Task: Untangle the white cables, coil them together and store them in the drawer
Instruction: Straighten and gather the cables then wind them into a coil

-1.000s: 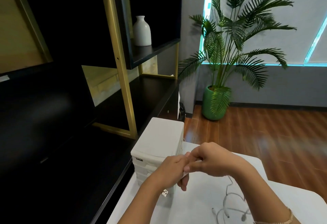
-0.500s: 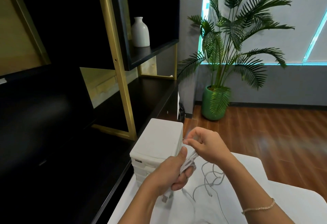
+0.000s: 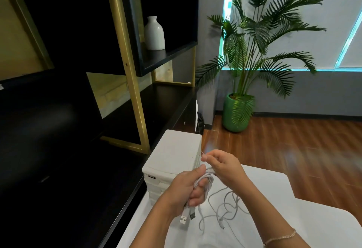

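1. Your left hand [image 3: 185, 191] has its grip wrapped around the coiled white cables [image 3: 205, 181], USB plugs [image 3: 187, 216] hanging just below it
2. Your right hand [image 3: 221, 166] pinches a strand just above that grip
3. Loose loops trail onto the counter [image 3: 274, 198] beneath your right grip; the drawer unit [image 3: 172, 157] stands just beyond both hands

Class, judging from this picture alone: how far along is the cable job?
Done: several loops sit in the left hand, two USB plugs hanging below. In hand: the right hand pinches a strand of cable for another wrap. Left: loose cable lies tangled on the table; the drawer unit looks closed.
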`<state>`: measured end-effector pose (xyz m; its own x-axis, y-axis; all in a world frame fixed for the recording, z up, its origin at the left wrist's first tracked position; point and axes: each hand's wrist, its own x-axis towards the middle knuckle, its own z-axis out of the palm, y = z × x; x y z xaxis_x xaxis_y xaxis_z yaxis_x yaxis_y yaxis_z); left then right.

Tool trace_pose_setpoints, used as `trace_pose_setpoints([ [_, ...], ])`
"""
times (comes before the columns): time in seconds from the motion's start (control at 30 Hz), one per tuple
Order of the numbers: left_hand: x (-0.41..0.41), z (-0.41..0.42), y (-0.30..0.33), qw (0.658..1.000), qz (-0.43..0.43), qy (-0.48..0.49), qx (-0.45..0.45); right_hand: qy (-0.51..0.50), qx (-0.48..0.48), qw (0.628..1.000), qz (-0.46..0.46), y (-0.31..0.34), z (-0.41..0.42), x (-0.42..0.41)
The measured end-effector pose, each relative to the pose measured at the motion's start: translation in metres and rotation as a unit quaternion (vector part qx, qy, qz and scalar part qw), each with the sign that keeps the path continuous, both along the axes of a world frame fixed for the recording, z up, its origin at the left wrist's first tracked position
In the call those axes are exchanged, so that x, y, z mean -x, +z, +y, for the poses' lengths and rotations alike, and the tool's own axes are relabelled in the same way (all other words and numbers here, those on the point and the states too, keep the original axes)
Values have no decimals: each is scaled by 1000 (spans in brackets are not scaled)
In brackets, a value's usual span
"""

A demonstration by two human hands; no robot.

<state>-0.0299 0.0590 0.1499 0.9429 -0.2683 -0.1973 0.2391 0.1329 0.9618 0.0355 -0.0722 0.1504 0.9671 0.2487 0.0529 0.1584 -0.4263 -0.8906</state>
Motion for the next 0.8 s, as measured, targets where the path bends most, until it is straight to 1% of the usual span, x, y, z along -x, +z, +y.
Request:
trace_pose_setpoints([
  [0.1,-1,1,3,1000,8,22,-6,28,-38,999,5,-1,2,6],
  [0.2,-3,1,6,999,1,32,-2,37,-72,996,39,-2,7,10],
  [0.33,-2,-2,7,999,3,48,20,-7,-103,990,99,-3,17,13],
  [0.4,0,-4,6,997,12,59,47,-49,-126,985,107,-4,23,15],
  [0.53,0,-6,6,994,13,50,93,-112,-136,983,59,-4,30,17],
  [0.7,0,-5,7,990,3,-8,139,-124,-124,984,19,1,27,12],
  [0.8,-1,-6,7,991,-6,-24,132,-127,-110,986,-8,3,25,9],
])
